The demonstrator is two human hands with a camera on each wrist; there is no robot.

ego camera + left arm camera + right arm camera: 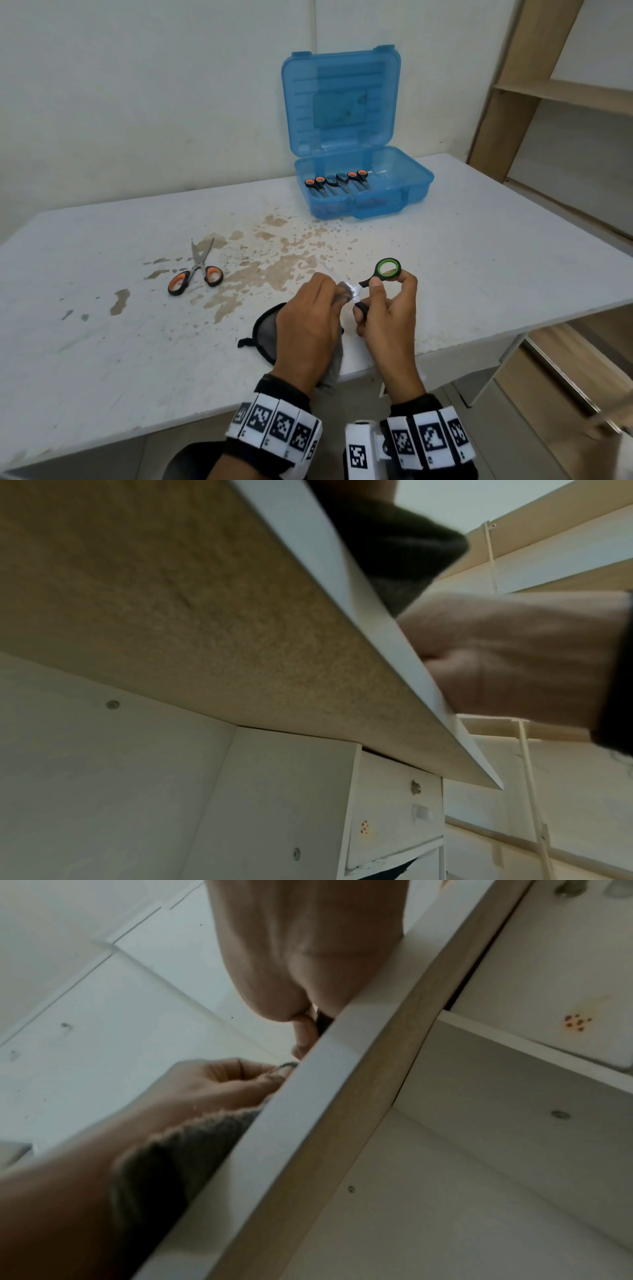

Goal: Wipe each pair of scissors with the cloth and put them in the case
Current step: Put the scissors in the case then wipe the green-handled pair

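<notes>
In the head view my right hand (pixel 383 301) grips the black handles of green-ringed scissors (pixel 388 268) just above the table's front edge. My left hand (pixel 308 308) pinches a grey cloth (pixel 265 330) around their blades, which are mostly hidden. The cloth (pixel 178 1148) hangs over the table edge in the right wrist view, and shows dark (pixel 404 550) in the left wrist view. Orange-handled scissors (pixel 196 272) lie slightly open on the table to the left. The open blue case (pixel 363 192) at the back holds several scissors (pixel 337 181) side by side.
The white table (pixel 102 342) has brown stains across its middle. Its front edge (pixel 377 631) runs just under both wrists. A wooden shelf unit (pixel 565 137) stands at the right. White drawers (pixel 390 813) sit below the tabletop.
</notes>
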